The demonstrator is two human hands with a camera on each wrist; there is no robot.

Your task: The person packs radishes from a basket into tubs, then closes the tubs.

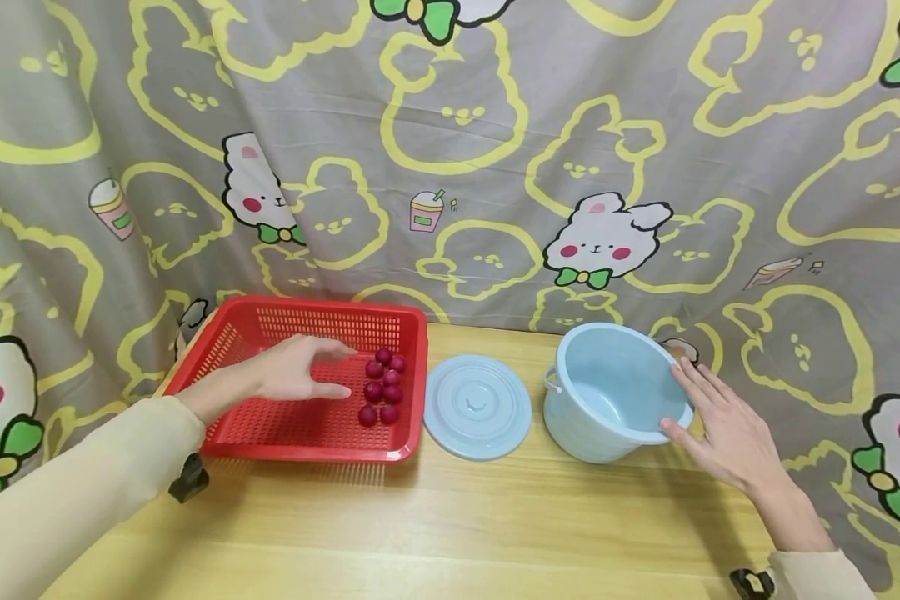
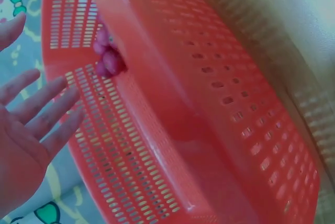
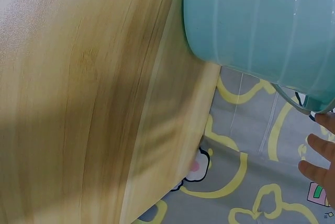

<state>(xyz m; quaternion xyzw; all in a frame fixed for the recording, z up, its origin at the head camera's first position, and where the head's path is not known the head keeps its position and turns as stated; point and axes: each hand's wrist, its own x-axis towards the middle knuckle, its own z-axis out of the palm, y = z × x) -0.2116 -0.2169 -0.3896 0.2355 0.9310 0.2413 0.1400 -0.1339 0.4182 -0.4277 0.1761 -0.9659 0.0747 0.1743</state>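
Above the red plastic basket [image 1: 307, 446] hovers my left hand [image 1: 296, 371], thumb and fingers spread apart with nothing between them. Several small, dark red, round fruits [image 1: 392, 394] lie in the basket's right end, just beyond the fingertips. In the left wrist view the same hand [image 2: 31, 124] shows its fingers extended, and the fruits [image 2: 111, 63] are partly hidden by the basket wall. My right hand [image 1: 727, 429] rests at the right rim of a light blue bucket [image 1: 596, 425], its fingers fairly straight. The bucket stands without its lid, and its visible inside holds nothing.
A round light blue lid [image 1: 476, 408] lies flat on the wooden table [image 1: 480, 525], between basket and bucket. Behind the table hangs a grey patterned curtain [image 1: 480, 267]. The bucket's handle [image 3: 290, 100] hangs at its side in the right wrist view.
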